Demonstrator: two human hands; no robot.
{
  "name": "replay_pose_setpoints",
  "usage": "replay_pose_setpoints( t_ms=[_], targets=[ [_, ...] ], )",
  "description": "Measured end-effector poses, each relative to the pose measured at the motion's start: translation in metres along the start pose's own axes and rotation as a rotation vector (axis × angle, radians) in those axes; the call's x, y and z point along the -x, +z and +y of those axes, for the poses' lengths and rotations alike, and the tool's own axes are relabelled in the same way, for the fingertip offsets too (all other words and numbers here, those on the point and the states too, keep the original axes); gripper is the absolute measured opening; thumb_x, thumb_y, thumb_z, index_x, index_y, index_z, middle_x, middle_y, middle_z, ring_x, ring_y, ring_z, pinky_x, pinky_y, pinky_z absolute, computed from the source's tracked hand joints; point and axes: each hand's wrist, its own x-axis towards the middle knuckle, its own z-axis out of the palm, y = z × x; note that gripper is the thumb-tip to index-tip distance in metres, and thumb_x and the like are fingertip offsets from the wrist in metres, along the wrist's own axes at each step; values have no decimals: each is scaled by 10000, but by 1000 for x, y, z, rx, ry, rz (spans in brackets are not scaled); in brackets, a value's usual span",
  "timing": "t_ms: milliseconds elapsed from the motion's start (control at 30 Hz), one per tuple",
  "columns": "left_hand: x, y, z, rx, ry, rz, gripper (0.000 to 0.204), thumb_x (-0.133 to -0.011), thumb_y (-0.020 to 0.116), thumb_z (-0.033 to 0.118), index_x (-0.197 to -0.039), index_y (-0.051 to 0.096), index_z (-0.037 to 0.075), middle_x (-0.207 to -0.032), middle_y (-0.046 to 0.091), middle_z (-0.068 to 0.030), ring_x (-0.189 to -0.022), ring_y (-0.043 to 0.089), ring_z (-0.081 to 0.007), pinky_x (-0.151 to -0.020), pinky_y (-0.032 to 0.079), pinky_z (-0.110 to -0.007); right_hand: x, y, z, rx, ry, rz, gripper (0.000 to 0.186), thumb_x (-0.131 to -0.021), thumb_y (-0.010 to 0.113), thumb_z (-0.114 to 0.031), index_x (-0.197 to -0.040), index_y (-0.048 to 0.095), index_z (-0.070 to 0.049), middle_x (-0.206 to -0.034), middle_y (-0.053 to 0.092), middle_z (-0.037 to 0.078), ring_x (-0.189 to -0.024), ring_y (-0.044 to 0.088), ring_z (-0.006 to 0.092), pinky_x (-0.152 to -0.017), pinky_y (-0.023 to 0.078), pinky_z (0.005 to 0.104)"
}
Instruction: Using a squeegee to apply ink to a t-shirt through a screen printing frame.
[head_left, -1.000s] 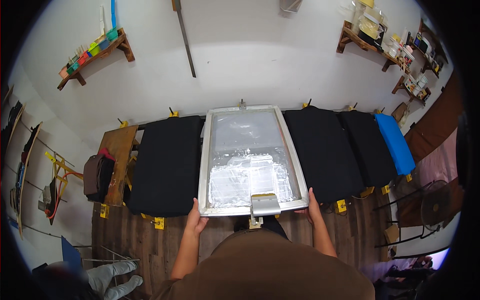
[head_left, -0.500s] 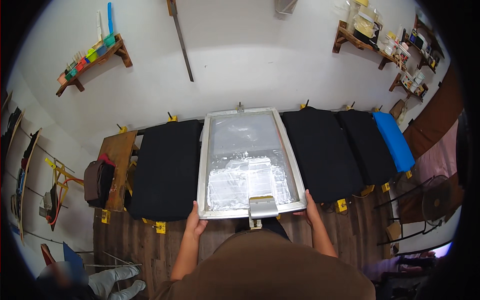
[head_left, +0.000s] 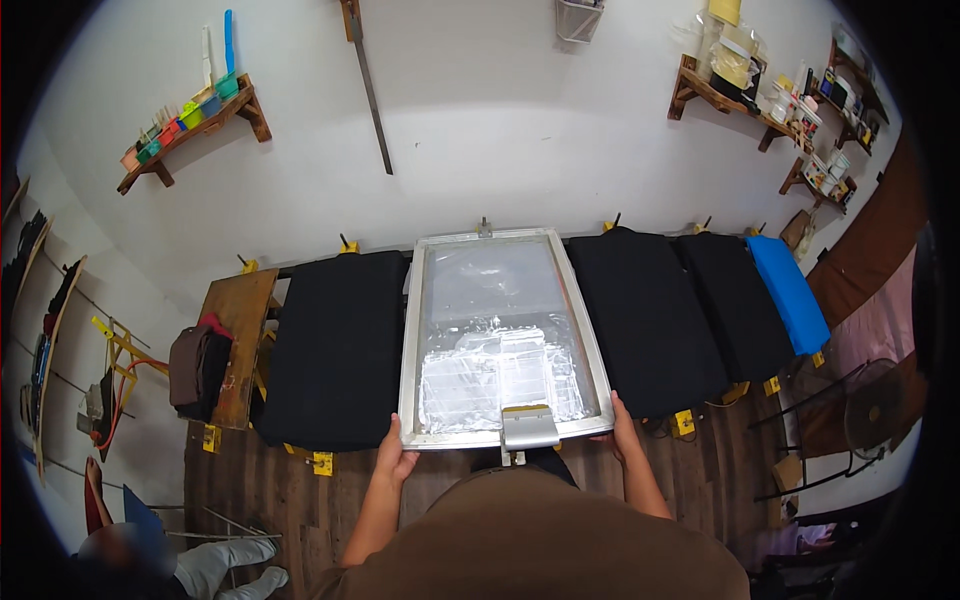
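A large framed screen (head_left: 410, 330) lies over the middle station of a row of pads, its translucent mesh covered in white patches on the near half. A silver metal bracket (head_left: 530, 428) is on its near edge. My left hand (head_left: 394, 450) grips the near left corner, fingers partly under the frame. My right hand (head_left: 622, 428) grips the near right corner, its fingertips hidden beneath it. Black pads (head_left: 335, 345) (head_left: 645, 320) flank the frame, with another black pad (head_left: 732, 300) and a blue one (head_left: 788, 293) farther right.
A wooden board (head_left: 245, 340) with folded garments (head_left: 195, 368) is at the left. Wall shelves (head_left: 730, 105) hold containers. A standing fan (head_left: 868, 410) is at the right. Another person (head_left: 215, 565), in light trousers, is at lower left near leaning racks (head_left: 55, 360).
The whole scene sits slightly lower in the picture. My hands still grip the frame's corners. At lower left, more of the other person's raised arm shows.
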Motion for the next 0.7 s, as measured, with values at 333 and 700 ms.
replay_pose_setpoints(
  t_ms=[333,700],
  targets=[
    [-5,-1,-1,-31,0,25,548,-1056,459,468,-1388,533,39,-1303,644,-106,-1180,625,-252,-1042,486,-424,-9,-3,5,3,27,5,736,-960,498,-658,-1405,518,-72,-1202,674,121,-966,703,242,-716,597,431],
    [-9,-11,-14,-97,-9,145,517,-1057,466,468,-1310,581,32,-1178,684,-90,-1048,671,-227,-921,546,-389,-23,-6,29,17,55,42,558,-953,595,-567,-1223,641,-81,-954,711,48,-759,701,158,-586,558,316]
  ],
)
